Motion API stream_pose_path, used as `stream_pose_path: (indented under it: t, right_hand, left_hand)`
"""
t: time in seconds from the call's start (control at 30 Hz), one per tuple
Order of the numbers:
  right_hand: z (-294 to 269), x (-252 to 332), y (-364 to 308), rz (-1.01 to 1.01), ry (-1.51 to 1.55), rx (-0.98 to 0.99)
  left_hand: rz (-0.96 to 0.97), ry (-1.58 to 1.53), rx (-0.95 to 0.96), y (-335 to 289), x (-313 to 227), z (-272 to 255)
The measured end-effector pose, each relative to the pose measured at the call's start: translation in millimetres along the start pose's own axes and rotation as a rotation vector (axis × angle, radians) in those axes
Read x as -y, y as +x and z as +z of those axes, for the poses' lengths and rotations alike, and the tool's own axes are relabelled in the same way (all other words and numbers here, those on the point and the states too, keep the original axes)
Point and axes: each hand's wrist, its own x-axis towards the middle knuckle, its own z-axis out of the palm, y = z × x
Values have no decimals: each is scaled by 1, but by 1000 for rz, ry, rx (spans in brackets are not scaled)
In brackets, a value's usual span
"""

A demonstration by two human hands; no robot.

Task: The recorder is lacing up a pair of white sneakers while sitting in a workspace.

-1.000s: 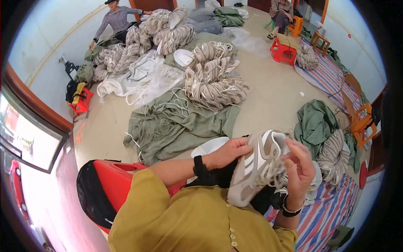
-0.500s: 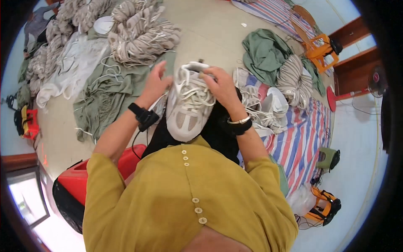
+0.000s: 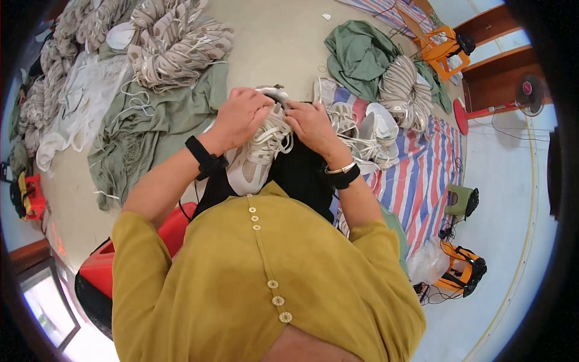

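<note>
A beige and white lace-up sneaker (image 3: pixel 249 171) rests on my lap, its toe pointing at me and its dark opening away from me. Across its upper left side bends my left hand (image 3: pixel 242 118), fingers closed near the top of the laces and the collar. My right hand (image 3: pixel 312 126) grips the right edge by the collar, thumb and fingers pinched together. Cream laces (image 3: pixel 272 134) loop loosely over the tongue between both hands. What exactly the fingertips pinch is partly hidden.
Bundled shoe uppers (image 3: pixel 175 45) lie on green cloth (image 3: pixel 145 127) at far left. On a striped sheet (image 3: pixel 416 187) to the right sit loose sneakers (image 3: pixel 377 136) and another bundle (image 3: pixel 407 93). A red fan (image 3: pixel 531 95) and orange stool (image 3: pixel 446 54) stand farther right.
My left hand has come from beside the sneaker onto its upper left side and closed. My right hand has shifted slightly down along the collar. The whole view has shifted a little.
</note>
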Motion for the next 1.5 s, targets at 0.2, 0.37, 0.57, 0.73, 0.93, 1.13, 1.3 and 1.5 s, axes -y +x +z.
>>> stream_pose_path:
  t: [0.2,0.37,0.57,0.73,0.93,1.13,1.3,1.5]
  right_hand:
    - [6,3,-16,90,305,-88]
    - [-11,-4,-9,-36,224,144]
    - [-26,0,12,-167,90,327]
    - [-19,2,16,-45,184,334]
    - [-27,7,2,148,522,163]
    - [-77,12,-4,485,1728,155]
    - [-105,34,14,543,1619,-529]
    - [-20,29,-12,48,-101,99]
  left_hand:
    - [-47,-157,-54,-7,20,24]
    - [-24,-164,-6,-8,20,40]
    - [-62,-57,-66,-8,-10,37]
    - [1,27,-120,-6,4,49]
    - [-74,-88,-33,-8,1,37]
    - [-119,-182,-103,1,1,37]
    - [-185,-11,11,5,15,43]
    - [-331,-325,95,12,9,9]
